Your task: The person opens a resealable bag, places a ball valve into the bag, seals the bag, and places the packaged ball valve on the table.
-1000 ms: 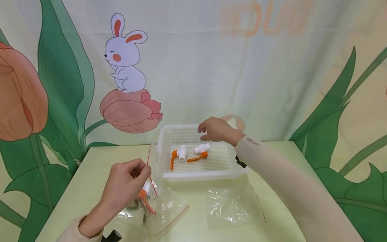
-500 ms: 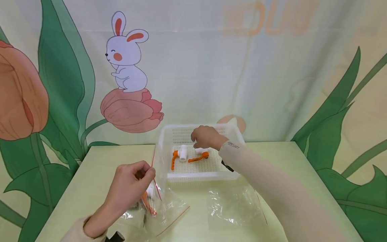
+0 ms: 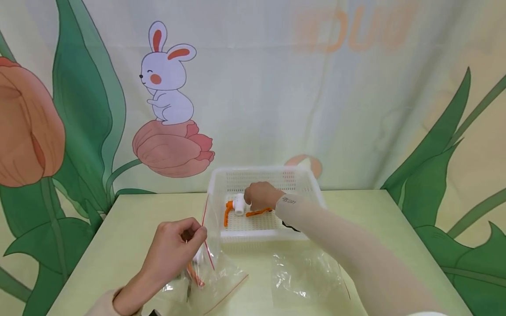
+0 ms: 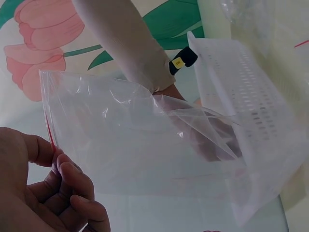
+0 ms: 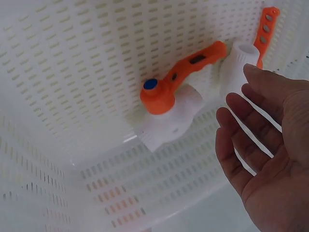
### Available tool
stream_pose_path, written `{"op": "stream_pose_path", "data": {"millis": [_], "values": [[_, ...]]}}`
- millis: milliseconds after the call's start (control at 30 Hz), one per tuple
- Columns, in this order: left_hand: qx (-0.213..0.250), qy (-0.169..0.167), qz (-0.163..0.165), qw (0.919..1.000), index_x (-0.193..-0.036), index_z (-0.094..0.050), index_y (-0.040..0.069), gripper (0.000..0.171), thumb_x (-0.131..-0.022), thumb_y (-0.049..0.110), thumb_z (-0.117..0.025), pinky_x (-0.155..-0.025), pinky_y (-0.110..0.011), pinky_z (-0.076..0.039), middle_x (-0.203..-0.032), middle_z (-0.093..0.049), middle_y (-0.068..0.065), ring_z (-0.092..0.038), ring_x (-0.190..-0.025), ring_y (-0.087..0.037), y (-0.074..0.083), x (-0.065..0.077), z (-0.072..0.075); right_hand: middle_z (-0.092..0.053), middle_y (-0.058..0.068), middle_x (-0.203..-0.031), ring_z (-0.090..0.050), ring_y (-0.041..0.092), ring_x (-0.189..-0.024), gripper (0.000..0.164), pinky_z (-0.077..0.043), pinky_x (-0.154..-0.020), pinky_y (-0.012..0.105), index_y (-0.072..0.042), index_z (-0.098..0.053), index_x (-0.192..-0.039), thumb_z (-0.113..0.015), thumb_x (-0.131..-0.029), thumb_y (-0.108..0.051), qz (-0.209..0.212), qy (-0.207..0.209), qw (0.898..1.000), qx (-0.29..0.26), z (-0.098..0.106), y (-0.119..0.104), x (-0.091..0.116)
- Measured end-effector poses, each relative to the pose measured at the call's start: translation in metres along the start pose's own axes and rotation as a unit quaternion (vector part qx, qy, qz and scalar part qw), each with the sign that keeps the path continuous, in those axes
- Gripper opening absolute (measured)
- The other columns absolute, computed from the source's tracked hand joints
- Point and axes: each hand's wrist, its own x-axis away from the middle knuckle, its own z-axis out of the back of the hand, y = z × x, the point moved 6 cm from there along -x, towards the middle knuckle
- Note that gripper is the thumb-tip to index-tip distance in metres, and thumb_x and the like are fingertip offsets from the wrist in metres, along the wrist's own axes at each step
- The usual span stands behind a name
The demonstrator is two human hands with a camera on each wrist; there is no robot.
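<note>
My left hand (image 3: pixel 170 250) pinches the red-striped edge of a clear zip bag (image 4: pixel 116 140) between thumb and fingertips. The bag hangs beside the left end of a white perforated basket (image 3: pixel 265 234). Inside the basket, my right hand (image 5: pixel 273 137) reaches down with relaxed, slightly bent fingers and holds nothing. Its thumb and fingertips are close to a white ball valve (image 5: pixel 234 72) with an orange handle; whether they touch it I cannot tell. Another ball valve (image 5: pixel 169 116), orange-handled with a blue cap, lies alongside and is partly covered by the hand in the head view.
Below my left hand, an orange-handled valve (image 3: pixel 194 275) shows through clear plastic. A flat zip bag (image 3: pixel 221 281) lies near it, and another clear bag (image 3: pixel 304 276) lies in front of the basket. A printed curtain (image 3: pixel 253 96) hangs behind the table.
My right hand has moved left and down into the basket, over the right-hand valve toward the left one. The left hand shifts slightly right and down, still pinching the bag.
</note>
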Motion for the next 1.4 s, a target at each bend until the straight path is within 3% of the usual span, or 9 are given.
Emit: {"op": "stream_pose_path", "data": {"millis": [300, 467, 600, 767, 967, 1233, 1400], "values": [[0.000, -0.006, 0.013, 0.9999, -0.057, -0.055, 0.026, 0.031, -0.081, 0.007, -0.060, -0.051, -0.019, -0.038, -0.047, -0.044, 0.012, -0.042, -0.049, -0.004, -0.003, 0.005, -0.001, -0.062, -0.009, -0.092, -0.056, 0.012, -0.077, 0.016, -0.048, -0.066, 0.027, -0.025, -0.067, -0.098, -0.068, -0.083, -0.023, 0.002, -0.058, 0.998, 0.010, -0.028, -0.001, -0.012], [0.018, -0.019, 0.016, 0.9995, -0.058, -0.056, 0.025, 0.031, -0.082, 0.007, -0.060, -0.049, -0.020, -0.038, -0.048, -0.044, 0.010, -0.041, -0.047, -0.004, -0.006, 0.004, -0.004, -0.060, -0.009, -0.081, -0.053, 0.011, -0.070, 0.008, -0.045, -0.060, 0.025, -0.025, -0.065, -0.085, -0.068, -0.082, -0.018, 0.027, -0.042, 0.998, 0.025, -0.031, 0.000, -0.013], [0.030, -0.032, 0.024, 0.9988, -0.059, -0.057, 0.023, 0.028, -0.083, 0.008, -0.061, -0.048, -0.020, -0.038, -0.049, -0.045, 0.009, -0.041, -0.046, -0.003, -0.009, 0.006, -0.006, -0.053, -0.009, -0.069, -0.045, 0.010, -0.063, 0.019, -0.037, -0.053, 0.023, -0.024, -0.057, -0.070, -0.065, -0.082, -0.013, 0.057, -0.024, 0.997, 0.051, -0.036, -0.005, -0.012], [0.028, -0.034, 0.029, 0.9986, -0.060, -0.058, 0.022, 0.028, -0.083, 0.007, -0.060, -0.049, -0.020, -0.038, -0.049, -0.045, 0.009, -0.041, -0.046, -0.004, -0.011, 0.006, -0.005, -0.046, -0.009, -0.063, -0.038, 0.009, -0.061, 0.024, -0.032, -0.050, 0.024, -0.023, -0.053, -0.063, -0.069, -0.079, -0.016, 0.079, 0.014, 0.993, 0.088, -0.038, -0.010, -0.016], [0.034, -0.034, 0.020, 0.9987, -0.060, -0.057, 0.025, 0.029, -0.083, 0.007, -0.061, -0.048, -0.020, -0.039, -0.049, -0.045, 0.009, -0.040, -0.045, -0.003, -0.011, 0.005, -0.006, -0.054, -0.009, -0.066, -0.042, 0.008, -0.059, 0.015, -0.041, -0.054, 0.024, -0.023, -0.060, -0.069, -0.070, -0.081, -0.025, 0.087, 0.023, 0.990, 0.111, -0.036, -0.014, -0.012], [0.022, -0.033, 0.019, 0.9990, -0.059, -0.057, 0.024, 0.029, -0.082, 0.007, -0.061, -0.049, -0.020, -0.039, -0.049, -0.045, 0.011, -0.041, -0.046, -0.003, -0.010, 0.005, -0.009, -0.061, -0.008, -0.077, -0.051, 0.010, -0.065, 0.011, -0.047, -0.062, 0.024, -0.023, -0.062, -0.084, -0.063, -0.087, -0.012, 0.087, 0.034, 0.987, 0.130, -0.023, -0.009, -0.003], [0.020, -0.033, 0.021, 0.9990, -0.059, -0.057, 0.024, 0.029, -0.083, 0.008, -0.060, -0.049, -0.020, -0.039, -0.050, -0.046, 0.011, -0.041, -0.047, -0.003, -0.009, 0.005, -0.009, -0.063, -0.006, -0.082, -0.054, 0.010, -0.067, 0.010, -0.048, -0.064, 0.025, -0.021, -0.064, -0.088, -0.058, -0.090, -0.013, 0.078, 0.032, 0.989, 0.118, -0.012, -0.002, 0.001]]}}
